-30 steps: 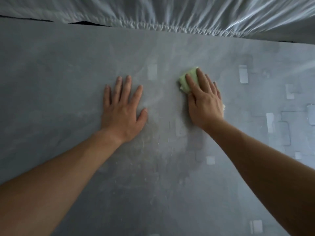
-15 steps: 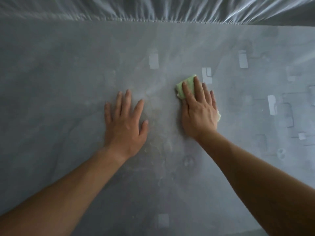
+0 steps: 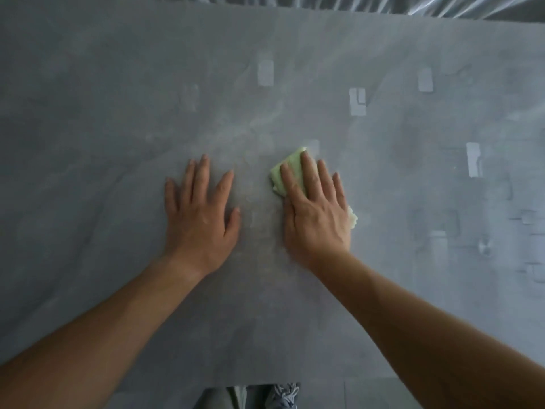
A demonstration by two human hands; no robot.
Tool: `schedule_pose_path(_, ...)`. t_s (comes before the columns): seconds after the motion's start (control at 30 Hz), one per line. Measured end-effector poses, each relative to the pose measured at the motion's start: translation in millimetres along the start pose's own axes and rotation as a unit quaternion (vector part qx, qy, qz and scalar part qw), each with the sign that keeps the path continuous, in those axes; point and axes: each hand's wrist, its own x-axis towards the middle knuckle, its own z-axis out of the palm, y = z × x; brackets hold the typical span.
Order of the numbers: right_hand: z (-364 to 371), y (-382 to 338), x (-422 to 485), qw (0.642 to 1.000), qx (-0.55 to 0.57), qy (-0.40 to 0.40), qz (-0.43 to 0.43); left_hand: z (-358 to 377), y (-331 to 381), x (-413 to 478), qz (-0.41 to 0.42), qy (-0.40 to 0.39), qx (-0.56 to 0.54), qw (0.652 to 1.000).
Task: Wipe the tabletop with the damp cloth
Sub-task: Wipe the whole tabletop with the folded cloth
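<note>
while the left hand (image 3: 200, 214) lies splayed on the grey tabletop (image 3: 118, 113), the right hand (image 3: 317, 214) just beside it presses straight, slightly parted fingers (image 3: 308, 175) onto the folded pale-green cloth (image 3: 287, 169), which looks soft, light and limp, likely best driven under a flat palm.

Soft green cloth (image 3: 290, 169) on matt grey stone-look tabletop (image 3: 118, 113).
</note>
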Motion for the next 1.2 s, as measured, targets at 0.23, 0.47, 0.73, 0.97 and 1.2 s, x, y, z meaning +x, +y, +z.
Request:
schedule_pose_path(0.23, -8.0, 47.1, -13.4, 0.998, -0.015, -0.009, -0.062, -2.6, 2.6, -37.6, -0.018, 0.0, 0.014, 1.0)
schedule_pose_path(0.47, 7.5, 1.9, -79.5, 1.0, 0.005, -0.002, -0.03, 0.2, -5.1, -45.4, -0.028, -0.032, 0.016, 0.999)
schedule_pose_path(0.73, 0.8, 27.8, -77.1, 0.996, 0.005, 0.033, 0.084, 3.6, -20.9, -45.7, -0.005, -0.035, -0.001, 0.999)
schedule_pose_path(0.97, 21.2, -26.1, -151.3, 0.998, -0.02, -0.015, -0.065, -4.0, -39.8, -68.1, 0.032, -0.015, -0.044, 0.998)
schedule_pose_path(1.2, 19.8, -43.5, -147.3, 0.992, 0.005, 0.026, 0.12, -9.1, -61.2, -102.1, 0.033, -0.027, -0.012, 0.999)
